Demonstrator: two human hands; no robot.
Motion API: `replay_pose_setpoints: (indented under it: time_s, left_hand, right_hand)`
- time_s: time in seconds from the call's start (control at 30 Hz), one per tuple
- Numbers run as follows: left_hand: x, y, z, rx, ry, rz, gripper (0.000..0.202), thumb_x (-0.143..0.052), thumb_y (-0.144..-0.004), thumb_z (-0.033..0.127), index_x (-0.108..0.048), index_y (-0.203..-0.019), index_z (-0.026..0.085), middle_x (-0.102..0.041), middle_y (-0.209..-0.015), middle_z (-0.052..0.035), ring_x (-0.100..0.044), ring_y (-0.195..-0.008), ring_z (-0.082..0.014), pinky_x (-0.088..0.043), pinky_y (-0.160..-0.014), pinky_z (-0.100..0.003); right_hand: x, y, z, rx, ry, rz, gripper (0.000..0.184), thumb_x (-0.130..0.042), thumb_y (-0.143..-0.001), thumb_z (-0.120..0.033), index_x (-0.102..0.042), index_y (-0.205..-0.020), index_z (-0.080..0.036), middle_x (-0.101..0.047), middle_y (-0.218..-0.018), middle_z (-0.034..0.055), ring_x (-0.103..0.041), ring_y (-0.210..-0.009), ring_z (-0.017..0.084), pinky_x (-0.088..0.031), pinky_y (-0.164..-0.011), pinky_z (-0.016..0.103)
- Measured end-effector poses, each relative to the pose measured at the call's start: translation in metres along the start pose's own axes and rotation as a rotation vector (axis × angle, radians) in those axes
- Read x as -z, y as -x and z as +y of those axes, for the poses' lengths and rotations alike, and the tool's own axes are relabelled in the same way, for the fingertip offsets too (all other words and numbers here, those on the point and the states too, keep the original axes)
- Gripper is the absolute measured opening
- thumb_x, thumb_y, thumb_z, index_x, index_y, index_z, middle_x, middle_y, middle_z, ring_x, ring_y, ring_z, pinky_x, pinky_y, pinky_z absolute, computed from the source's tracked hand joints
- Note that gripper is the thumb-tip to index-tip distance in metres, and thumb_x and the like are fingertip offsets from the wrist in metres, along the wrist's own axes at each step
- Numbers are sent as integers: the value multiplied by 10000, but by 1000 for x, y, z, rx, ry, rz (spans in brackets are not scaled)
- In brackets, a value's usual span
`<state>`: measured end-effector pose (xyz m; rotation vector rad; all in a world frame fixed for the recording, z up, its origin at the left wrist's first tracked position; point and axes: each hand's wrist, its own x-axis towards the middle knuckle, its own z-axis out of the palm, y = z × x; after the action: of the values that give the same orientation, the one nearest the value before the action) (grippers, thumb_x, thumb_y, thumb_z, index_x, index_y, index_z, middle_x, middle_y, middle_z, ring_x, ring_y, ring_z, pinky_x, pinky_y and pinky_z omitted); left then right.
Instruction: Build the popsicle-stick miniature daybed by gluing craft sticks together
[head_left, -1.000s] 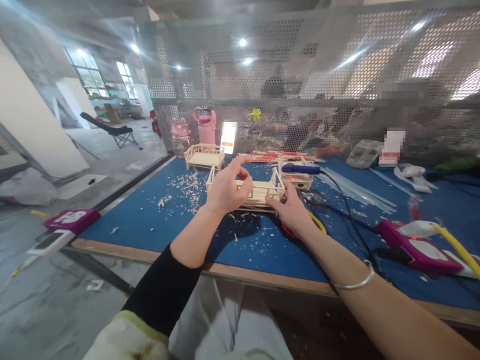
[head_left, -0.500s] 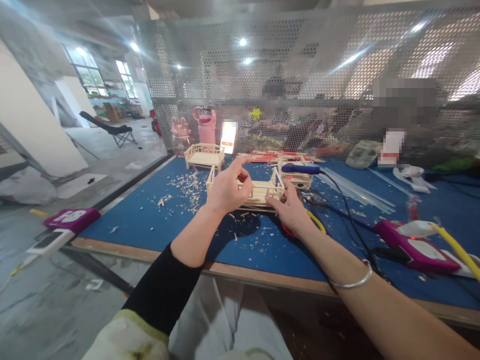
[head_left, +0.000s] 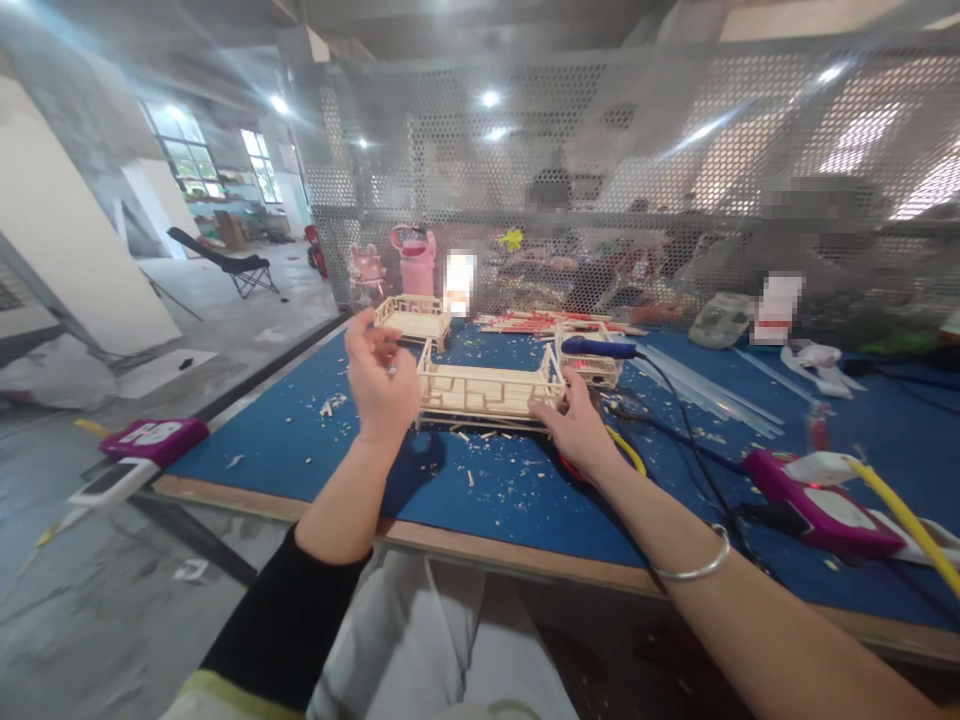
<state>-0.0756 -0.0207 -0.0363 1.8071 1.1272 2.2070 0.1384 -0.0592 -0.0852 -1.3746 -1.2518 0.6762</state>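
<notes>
Clearly the miniature wooden bed frame (head_left: 486, 392) is well advanced. It stands upright on the blue tabletop (head_left: 285, 450) between the two hands, with both end rails up, a lattice rail along its far side and a slatted base already in place. I judge the main structure joined. What is left looks like small work such as trimming, though fine joints are too small to check.

The right hand (head_left: 574, 425) lies at the frame's right end. Its fingers are spread and their tips touch the lower corner, steadying rather than gripping. The left hand (head_left: 381, 380) is raised just off the frame's left end with its fingers loosely curled. It seems to hold nothing, though a tiny sliver between the fingertips could not be ruled out.

Wood chips (head_left: 352, 385) lie scattered around and beneath the left hand, which suggests much cutting is done. Beyond the left hand stands a second small bed (head_left: 412, 318) that looks complete. Beyond the right hand is a third small model (head_left: 596, 368), with a blue corded tool (head_left: 600, 348) resting across it.

Further right of the right hand, clear glue sticks (head_left: 705, 385) lie near a purple glue gun (head_left: 810, 500). A pink bottle (head_left: 417, 258) stands by the mesh screen (head_left: 600, 150), well beyond both hands.
</notes>
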Motion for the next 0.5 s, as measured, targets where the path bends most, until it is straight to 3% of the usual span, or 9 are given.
replay_pose_setpoints:
  time_s: [0.17,0.27,0.5]
  left_hand:
    - [26,18,-15,288,-85,-302,284,-531,-761,253,-517,-1028,158,-593,-793,-26,-557,-676,-126,-449,-598,-240]
    - [27,25,-13,335,-98,-476,268,-508,-781,366,-548,-947,160,-617,-821,-44,-584,-702,-147,-474,-644,-268]
    - [26,23,-10,325,-158,-512,342,-575,-709,301,-549,-1015,150,-657,-915,-72,-605,-715,-157,-496,-665,-285]
  right_hand:
    - [0,2,-4,2,-14,-41,864,-582,-584,-187,-215,-1366,-157,-567,-1168,108,-585,-986,195,-441,-929,367]
    - [0,3,-5,-12,-17,-19,874,-585,-578,-190,-217,-1369,-154,-553,-1202,121,-573,-1027,199,-408,-972,369]
    - [-4,0,-3,11,-50,12,870,-628,-602,-323,-253,-1363,-131,-553,-1199,138,-566,-1055,230,-392,-991,390]
